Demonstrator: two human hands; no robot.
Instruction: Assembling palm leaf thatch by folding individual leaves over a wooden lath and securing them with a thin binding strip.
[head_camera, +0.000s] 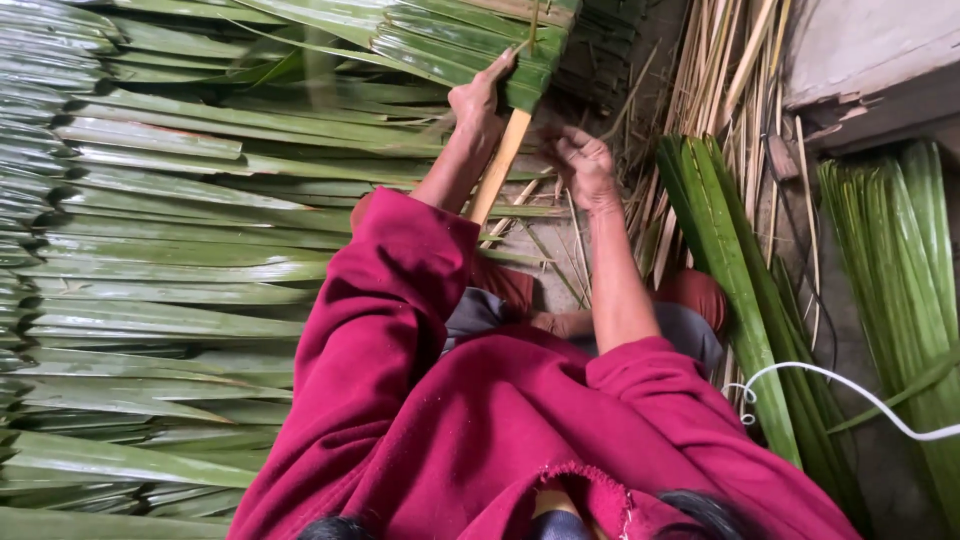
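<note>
- The person in a red sleeved top is sitting over the floor (560, 250) and folding green palm leaves onto a pale stick (498, 168).
- The left hand (478, 100) is pressing its fingers flat against the folded leaves (470, 45) where they are meeting the stick, near the top edge of the view; the fingers are lying stretched and close together, holding the leaf fold down rather than wrapping it.
- The right hand (583, 165) is hovering just beside the stick, fingers curled and narrow; whether it is pinching a thin strip or nothing, I cannot tell.
- The stick is running from the person's lap up to the leaf panel, tilted, with its upper end already going under the leaves.
- Judging from this, the panel in hand is looking partly done: a run of leaves is already sitting folded on the stick toward the top edge, while the bare length of stick below is still waiting for leaves.
- Finished-looking rows of leaves (170, 250) are lying stacked along the left side; there are too many to count.
- Counts: one stick in hand, two hands at work, two loose leaf bundles (735, 270) at the right side, the second bundle (905, 260) being near the right edge.
- Dry stalks (720, 80) are lying in a heap toward the top right corner, uncountable.
- One white cord (850, 385) is crossing the right side.
</note>
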